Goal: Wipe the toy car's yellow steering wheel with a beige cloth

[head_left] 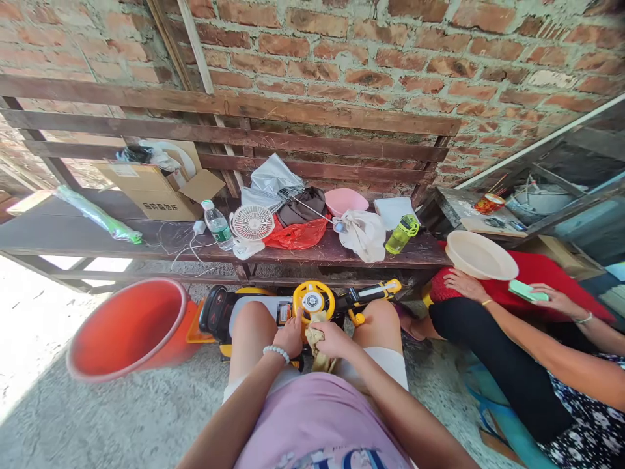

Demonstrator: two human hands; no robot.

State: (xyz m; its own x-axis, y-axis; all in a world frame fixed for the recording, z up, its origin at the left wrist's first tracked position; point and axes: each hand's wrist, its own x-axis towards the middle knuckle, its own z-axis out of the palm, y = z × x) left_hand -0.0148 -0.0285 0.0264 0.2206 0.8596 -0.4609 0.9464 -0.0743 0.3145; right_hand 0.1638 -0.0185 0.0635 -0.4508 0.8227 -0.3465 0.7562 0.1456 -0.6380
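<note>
A yellow-and-black toy ride-on digger lies across my lap between my knees, its yellow steering wheel (pixel 330 305) facing up. My left hand (pixel 289 337), with a beaded bracelet at the wrist, grips the lower left rim of that wheel; its fingertips are partly hidden. My right hand (pixel 329 340) is closed around a crumpled tan cloth (pixel 319 360) that hangs down beside the wheel and touches its lower edge. To the right stretches the digger's arm (pixel 368 294), near my right knee. The black seat (pixel 215 311) sticks out past my left knee.
A large orange-red tub (pixel 131 332) stands at left. On the wooden bench (pixel 29 228) are a cardboard box (pixel 151 189), water bottle (pixel 218 225), small fan (pixel 252 223), red bag (pixel 295 234), and green bottle (pixel 402 234). At right, another person holds a pale basin (pixel 481 254) and green brush-like object (pixel 527 291).
</note>
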